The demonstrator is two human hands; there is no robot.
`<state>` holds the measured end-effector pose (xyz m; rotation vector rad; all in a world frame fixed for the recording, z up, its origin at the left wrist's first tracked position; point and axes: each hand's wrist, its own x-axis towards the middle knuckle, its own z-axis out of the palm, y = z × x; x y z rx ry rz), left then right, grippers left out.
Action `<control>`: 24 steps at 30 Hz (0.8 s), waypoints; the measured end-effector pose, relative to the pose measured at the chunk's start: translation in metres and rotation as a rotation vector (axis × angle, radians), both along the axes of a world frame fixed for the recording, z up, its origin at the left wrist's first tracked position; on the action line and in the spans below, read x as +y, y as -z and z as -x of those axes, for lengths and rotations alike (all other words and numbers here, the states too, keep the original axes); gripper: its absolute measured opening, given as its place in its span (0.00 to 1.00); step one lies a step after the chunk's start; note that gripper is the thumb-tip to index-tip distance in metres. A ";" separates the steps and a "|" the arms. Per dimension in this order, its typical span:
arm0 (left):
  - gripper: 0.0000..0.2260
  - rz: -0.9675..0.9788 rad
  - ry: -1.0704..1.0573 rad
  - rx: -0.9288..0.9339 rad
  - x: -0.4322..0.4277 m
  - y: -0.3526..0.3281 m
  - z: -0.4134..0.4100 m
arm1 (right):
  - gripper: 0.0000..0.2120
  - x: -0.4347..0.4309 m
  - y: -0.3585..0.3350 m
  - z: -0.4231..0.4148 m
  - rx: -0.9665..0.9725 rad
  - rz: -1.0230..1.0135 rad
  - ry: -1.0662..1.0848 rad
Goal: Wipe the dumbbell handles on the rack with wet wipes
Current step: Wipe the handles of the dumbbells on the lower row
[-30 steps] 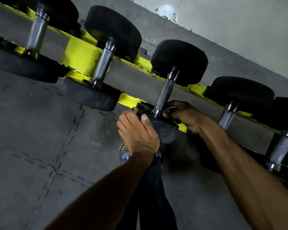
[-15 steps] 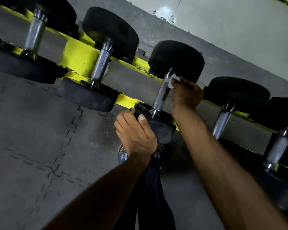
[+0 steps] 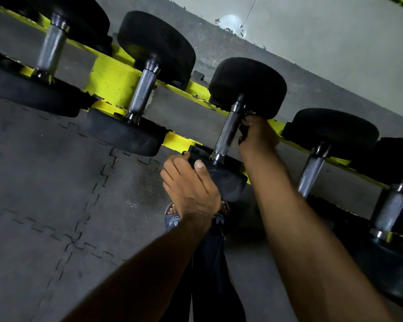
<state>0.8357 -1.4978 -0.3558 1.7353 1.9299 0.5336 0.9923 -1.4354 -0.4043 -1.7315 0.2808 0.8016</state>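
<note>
Grey floor mats [image 3: 44,182] are seen from 7 to 10 o'clock. A yellow rack [image 3: 112,82] is laid across from 10 to 4 o'clock, and black dumbbells are kept on it in a row. The middle dumbbell [image 3: 249,84] is found just past the centre, at 1 o'clock. Its 6 o'clock end is gripped by the left hand [image 3: 191,187], fingers curled round it, thumb on top. The right hand [image 3: 257,135] is held at the 3 o'clock side of the metal handle [image 3: 228,133], near its 12 o'clock end, fingers [image 3: 243,132] curled against it. The wet wipe cannot be made out.
</note>
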 end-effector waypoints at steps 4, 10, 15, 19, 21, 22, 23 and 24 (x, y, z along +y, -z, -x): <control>0.17 -0.001 0.004 -0.004 0.001 -0.001 0.000 | 0.03 -0.001 -0.039 0.021 -0.414 0.000 0.065; 0.18 -0.017 -0.008 -0.011 0.000 -0.001 -0.001 | 0.10 -0.013 -0.037 0.024 -1.182 0.347 -0.657; 0.17 -0.008 0.018 -0.003 0.000 -0.001 0.000 | 0.13 0.013 -0.057 0.030 -1.258 0.643 -1.144; 0.18 -0.003 0.011 -0.010 0.001 -0.001 0.000 | 0.08 0.023 -0.065 0.034 -1.048 0.742 -1.453; 0.18 -0.003 0.006 -0.014 0.001 -0.002 -0.001 | 0.06 0.011 -0.070 0.035 -1.086 0.603 -1.634; 0.19 -0.001 0.007 -0.015 0.001 -0.002 -0.001 | 0.05 0.000 -0.070 0.033 -1.098 0.507 -1.699; 0.19 0.001 0.011 -0.014 0.000 -0.002 0.000 | 0.05 -0.010 -0.071 0.029 -1.092 0.426 -1.709; 0.19 0.003 0.013 -0.010 0.001 -0.002 0.000 | 0.07 -0.016 -0.071 0.022 -1.108 0.355 -1.659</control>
